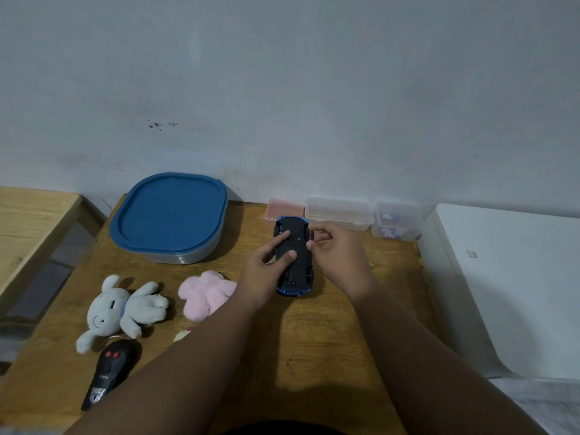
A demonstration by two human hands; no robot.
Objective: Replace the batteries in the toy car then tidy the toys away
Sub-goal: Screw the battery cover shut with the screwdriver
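Observation:
A blue toy car (295, 271) is held upside down above the wooden table (314, 340), its black underside facing me. My left hand (266, 271) holds it from the left, with thumb and forefinger pressing on the underside. My right hand (339, 255) grips the car's right edge with curled fingers. A black remote control (108, 372) with two red buttons lies at the front left. A grey plush animal (122, 312) and a pink plush toy (204, 293) lie on the table left of my arms.
A grey container with a blue lid (169, 215) stands at the back left. By the wall sit a small pink box (282, 207), a clear plastic box (340, 215) and a smaller clear box (397, 222) with small items inside. A white appliance (508, 277) stands at the right.

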